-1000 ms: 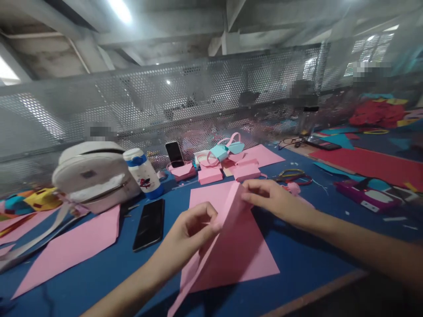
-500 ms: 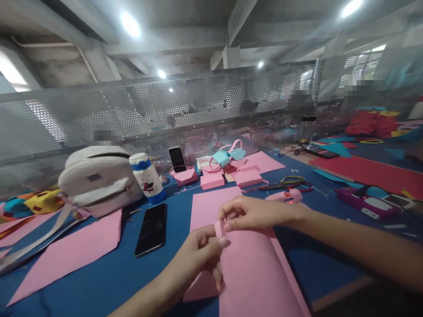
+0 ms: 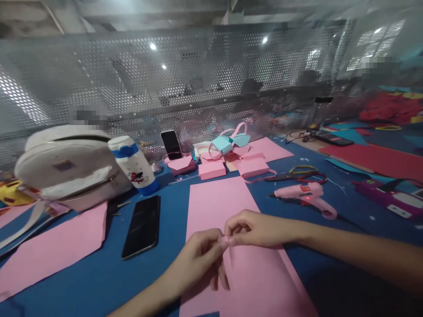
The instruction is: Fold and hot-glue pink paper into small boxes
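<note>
Pink paper sheets point(image 3: 218, 202) lie on the blue table in front of me, the upper one curving up towards the near edge. Above them my left hand point(image 3: 205, 255) pinches the edge of the pink paper with thumb and forefinger, its other fingers hanging below. My right hand point(image 3: 247, 226) comes in from the right and pinches the same spot, its fingertips touching those of my left hand. The fingertips hide most of the small bit of paper between them. A pink glue gun point(image 3: 299, 191) with a red light rests to the right of my right hand.
A black phone point(image 3: 141, 226), a white bottle point(image 3: 134, 165) and a pale backpack point(image 3: 76, 167) are on the left. Small pink paper bags point(image 3: 211, 169) and another phone point(image 3: 171, 145) stand at the back. Scissors point(image 3: 297, 174) and a purple device point(image 3: 390, 198) lie right.
The view has tilted down, and the glue gun shows more fully. My hands have drawn together at the fingertips, and the paper strip that stood up between them is now mostly covered.
</note>
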Demonstrator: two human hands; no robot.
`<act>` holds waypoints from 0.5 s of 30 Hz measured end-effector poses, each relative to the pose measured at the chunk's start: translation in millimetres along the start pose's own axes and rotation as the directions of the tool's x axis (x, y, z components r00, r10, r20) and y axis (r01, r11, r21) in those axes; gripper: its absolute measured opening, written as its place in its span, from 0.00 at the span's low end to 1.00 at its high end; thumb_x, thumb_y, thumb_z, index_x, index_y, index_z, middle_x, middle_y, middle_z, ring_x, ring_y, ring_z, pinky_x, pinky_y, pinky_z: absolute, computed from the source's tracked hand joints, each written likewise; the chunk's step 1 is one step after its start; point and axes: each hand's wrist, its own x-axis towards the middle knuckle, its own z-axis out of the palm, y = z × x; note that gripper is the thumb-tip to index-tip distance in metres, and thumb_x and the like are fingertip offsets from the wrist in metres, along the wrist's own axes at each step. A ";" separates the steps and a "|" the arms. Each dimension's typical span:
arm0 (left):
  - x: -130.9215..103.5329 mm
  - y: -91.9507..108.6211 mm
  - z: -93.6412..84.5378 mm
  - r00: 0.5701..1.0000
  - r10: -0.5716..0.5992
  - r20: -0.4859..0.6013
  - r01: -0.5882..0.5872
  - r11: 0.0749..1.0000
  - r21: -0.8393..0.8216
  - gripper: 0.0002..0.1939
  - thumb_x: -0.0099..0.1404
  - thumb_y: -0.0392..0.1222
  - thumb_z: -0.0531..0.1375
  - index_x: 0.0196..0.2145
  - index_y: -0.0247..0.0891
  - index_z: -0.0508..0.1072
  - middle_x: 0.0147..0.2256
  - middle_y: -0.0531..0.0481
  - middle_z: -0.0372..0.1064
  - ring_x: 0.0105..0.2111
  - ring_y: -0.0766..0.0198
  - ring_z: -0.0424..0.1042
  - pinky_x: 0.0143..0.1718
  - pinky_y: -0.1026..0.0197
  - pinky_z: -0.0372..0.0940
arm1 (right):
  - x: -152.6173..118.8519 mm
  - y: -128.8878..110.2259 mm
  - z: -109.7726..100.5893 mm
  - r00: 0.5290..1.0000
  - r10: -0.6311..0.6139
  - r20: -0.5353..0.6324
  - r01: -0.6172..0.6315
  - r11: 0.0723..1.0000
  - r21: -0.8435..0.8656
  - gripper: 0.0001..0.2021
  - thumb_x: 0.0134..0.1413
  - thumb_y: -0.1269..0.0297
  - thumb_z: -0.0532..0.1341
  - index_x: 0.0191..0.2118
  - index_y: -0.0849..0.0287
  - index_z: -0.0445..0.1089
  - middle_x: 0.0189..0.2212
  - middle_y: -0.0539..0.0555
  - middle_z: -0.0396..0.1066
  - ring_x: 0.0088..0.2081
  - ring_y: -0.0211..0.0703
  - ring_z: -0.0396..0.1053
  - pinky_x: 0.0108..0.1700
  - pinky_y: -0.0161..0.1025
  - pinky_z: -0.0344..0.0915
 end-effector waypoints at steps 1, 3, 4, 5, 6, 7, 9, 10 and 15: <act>-1.1 0.5 -0.3 1.000 -0.007 0.002 0.007 1.000 0.016 0.23 0.63 0.62 0.60 0.31 0.36 0.67 0.16 0.53 0.70 0.14 0.68 0.69 0.15 0.71 0.62 | -0.3 -0.2 0.6 1.000 0.003 -0.004 -0.003 1.000 0.009 0.19 0.60 0.49 0.61 0.34 0.64 0.72 0.26 0.46 0.62 0.29 0.34 0.56 0.33 0.31 0.54; -3.2 1.8 -0.5 1.000 -0.005 -0.008 0.006 0.999 0.054 0.21 0.65 0.60 0.59 0.30 0.37 0.67 0.16 0.53 0.70 0.13 0.71 0.67 0.15 0.72 0.60 | -0.7 -0.2 1.7 1.000 0.003 -0.010 -0.002 0.999 0.036 0.19 0.60 0.49 0.62 0.33 0.64 0.72 0.26 0.46 0.62 0.29 0.34 0.57 0.33 0.31 0.55; -4.0 2.3 -0.5 1.000 0.002 -0.016 -0.001 0.997 0.073 0.21 0.66 0.59 0.58 0.30 0.37 0.67 0.16 0.54 0.70 0.13 0.71 0.66 0.15 0.72 0.59 | -0.8 -0.1 2.3 1.000 0.001 -0.012 0.000 0.999 0.052 0.19 0.59 0.49 0.62 0.33 0.63 0.72 0.26 0.46 0.63 0.30 0.34 0.57 0.34 0.31 0.55; -4.7 2.7 -0.4 1.000 0.013 -0.020 -0.011 0.996 0.090 0.20 0.67 0.58 0.58 0.29 0.37 0.67 0.16 0.55 0.69 0.13 0.72 0.65 0.16 0.72 0.59 | -0.9 0.0 2.9 1.000 -0.003 -0.013 0.004 0.997 0.071 0.19 0.58 0.49 0.63 0.33 0.63 0.72 0.27 0.46 0.63 0.30 0.35 0.58 0.34 0.31 0.56; -5.3 2.9 -0.4 0.999 0.026 -0.018 -0.024 0.994 0.103 0.20 0.68 0.57 0.57 0.29 0.37 0.66 0.15 0.55 0.68 0.14 0.72 0.64 0.16 0.72 0.58 | -1.0 0.1 3.4 1.000 -0.007 -0.014 0.008 0.996 0.090 0.18 0.58 0.49 0.64 0.33 0.63 0.72 0.27 0.47 0.64 0.31 0.35 0.58 0.35 0.31 0.56; -5.8 2.7 -0.3 0.999 0.040 -0.014 -0.039 0.993 0.112 0.20 0.68 0.57 0.57 0.28 0.37 0.66 0.15 0.56 0.67 0.14 0.72 0.64 0.16 0.73 0.57 | -1.0 0.1 3.9 1.000 -0.009 -0.015 0.011 0.994 0.110 0.18 0.57 0.49 0.64 0.32 0.63 0.71 0.28 0.47 0.64 0.31 0.35 0.59 0.35 0.31 0.56; -6.6 1.8 -0.3 0.998 0.070 -0.008 -0.069 0.991 0.117 0.20 0.69 0.56 0.57 0.28 0.37 0.66 0.16 0.57 0.65 0.15 0.72 0.64 0.17 0.72 0.55 | -1.3 -0.4 4.9 1.000 -0.011 -0.018 0.014 0.990 0.140 0.18 0.56 0.49 0.65 0.32 0.62 0.70 0.28 0.47 0.64 0.31 0.36 0.59 0.35 0.32 0.56; -7.0 1.2 -0.3 0.996 0.084 -0.011 -0.082 0.989 0.121 0.20 0.69 0.55 0.56 0.28 0.37 0.66 0.16 0.57 0.64 0.15 0.72 0.65 0.17 0.72 0.55 | -1.5 -0.8 5.4 1.000 -0.011 -0.021 0.014 0.989 0.150 0.18 0.56 0.50 0.65 0.31 0.62 0.70 0.28 0.47 0.64 0.31 0.36 0.59 0.35 0.32 0.56; -9.4 3.0 0.2 0.982 0.190 -0.021 -0.176 0.942 0.287 0.21 0.71 0.55 0.54 0.26 0.38 0.65 0.16 0.58 0.60 0.16 0.70 0.66 0.19 0.70 0.57 | -1.6 -2.4 8.9 1.000 -0.010 -0.020 0.013 0.983 0.185 0.17 0.58 0.51 0.64 0.31 0.62 0.68 0.27 0.47 0.64 0.31 0.35 0.59 0.36 0.32 0.56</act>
